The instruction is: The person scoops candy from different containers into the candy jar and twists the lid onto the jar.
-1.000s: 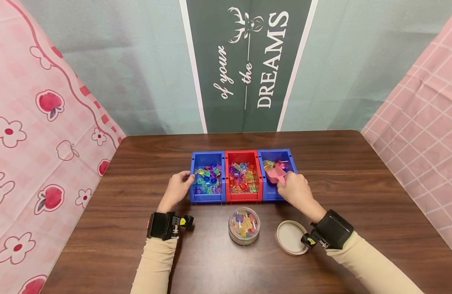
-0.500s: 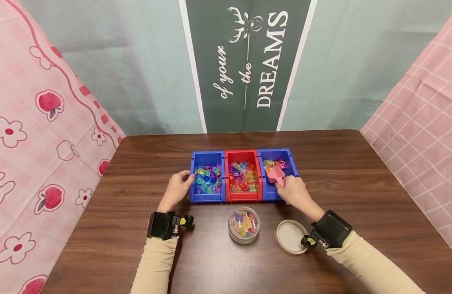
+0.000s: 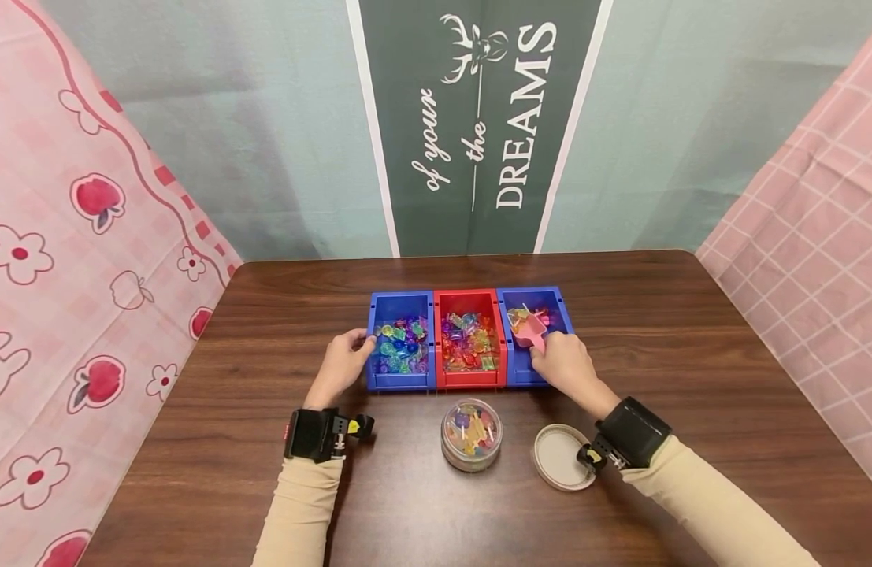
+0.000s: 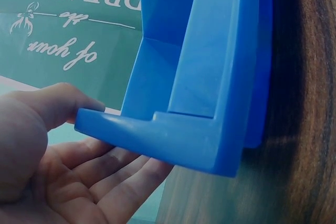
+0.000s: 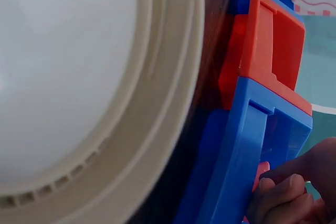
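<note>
In the head view, my right hand (image 3: 566, 364) grips the handle of a small pink scoop (image 3: 530, 331) inside the right blue bin (image 3: 528, 298). Yellowish candy-like pieces (image 3: 519, 316) with a white stick lie at the scoop's mouth, beside pink ones. My left hand (image 3: 342, 364) is at the outer side of the left blue bin (image 3: 400, 303). Seen from the left wrist, its thumb (image 4: 68, 100) is over the wall's edge and its fingers lie along the outside, pinching the wall. Between the blue bins stands a red bin (image 3: 469, 301).
Colourful clear pieces fill the left bin and the red bin. An open round jar (image 3: 471, 433) of mixed pieces stands in front of the red bin. Its pale lid (image 3: 559, 457) lies to the right, under my right wrist camera. A printed cloth (image 3: 301, 142) hangs behind the table (image 3: 280, 315).
My right hand has shifted slightly, pushing the scoop forward among the yellowish pieces, which now sit at its mouth with a white stick raised. My left hand has stayed in place.
</note>
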Available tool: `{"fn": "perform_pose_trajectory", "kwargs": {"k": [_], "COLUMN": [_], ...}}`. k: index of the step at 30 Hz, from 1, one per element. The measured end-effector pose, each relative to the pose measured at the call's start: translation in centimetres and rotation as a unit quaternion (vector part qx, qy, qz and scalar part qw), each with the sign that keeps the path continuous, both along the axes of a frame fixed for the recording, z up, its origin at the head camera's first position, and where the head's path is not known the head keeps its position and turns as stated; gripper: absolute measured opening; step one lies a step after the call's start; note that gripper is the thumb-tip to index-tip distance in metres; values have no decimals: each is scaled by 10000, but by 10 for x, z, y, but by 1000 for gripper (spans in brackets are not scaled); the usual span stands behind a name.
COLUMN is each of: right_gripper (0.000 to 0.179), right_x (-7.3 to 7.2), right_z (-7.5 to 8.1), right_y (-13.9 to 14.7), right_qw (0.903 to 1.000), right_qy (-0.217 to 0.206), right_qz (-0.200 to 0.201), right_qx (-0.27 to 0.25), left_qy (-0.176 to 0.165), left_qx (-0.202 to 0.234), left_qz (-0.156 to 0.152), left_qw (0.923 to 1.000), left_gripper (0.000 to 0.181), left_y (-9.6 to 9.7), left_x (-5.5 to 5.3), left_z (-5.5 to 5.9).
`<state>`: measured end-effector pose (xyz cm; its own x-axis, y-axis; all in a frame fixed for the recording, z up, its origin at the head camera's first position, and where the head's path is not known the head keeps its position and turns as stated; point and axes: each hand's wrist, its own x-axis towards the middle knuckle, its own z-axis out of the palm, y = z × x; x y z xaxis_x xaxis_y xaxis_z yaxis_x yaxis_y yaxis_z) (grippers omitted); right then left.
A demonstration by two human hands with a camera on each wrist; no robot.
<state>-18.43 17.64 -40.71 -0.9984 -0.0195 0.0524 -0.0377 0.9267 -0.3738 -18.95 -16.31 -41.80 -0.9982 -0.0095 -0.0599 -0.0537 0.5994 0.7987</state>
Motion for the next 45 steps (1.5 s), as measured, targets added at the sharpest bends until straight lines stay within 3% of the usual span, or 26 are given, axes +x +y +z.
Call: {"fn": "perform_pose_trajectory", "kwargs": {"k": [13, 28, 39, 45], "right_gripper": [36, 39, 28, 26], "right_x": [-3, 7, 21, 27], "right_z": [3, -2, -2, -1], "right_y": [1, 4, 11, 16], "right_qw": [9989, 9996, 9987, 9979], "right_qy": [-462, 227, 202, 410], "right_qz": [-47, 37, -13, -4], "right_qx": [-48, -162, -466, -499], "left_qy": [-89, -128, -151, -140], "left_qx": [50, 42, 104, 99], "left_qz": [4, -25, -32, -37], "left_qw": [9999, 9999, 9998, 9998], "left_gripper": [37, 38, 39, 40], "left_y": [2, 1, -1, -2], "left_x": [3, 3, 3, 2], "left_z": [3, 2, 2, 2]}}
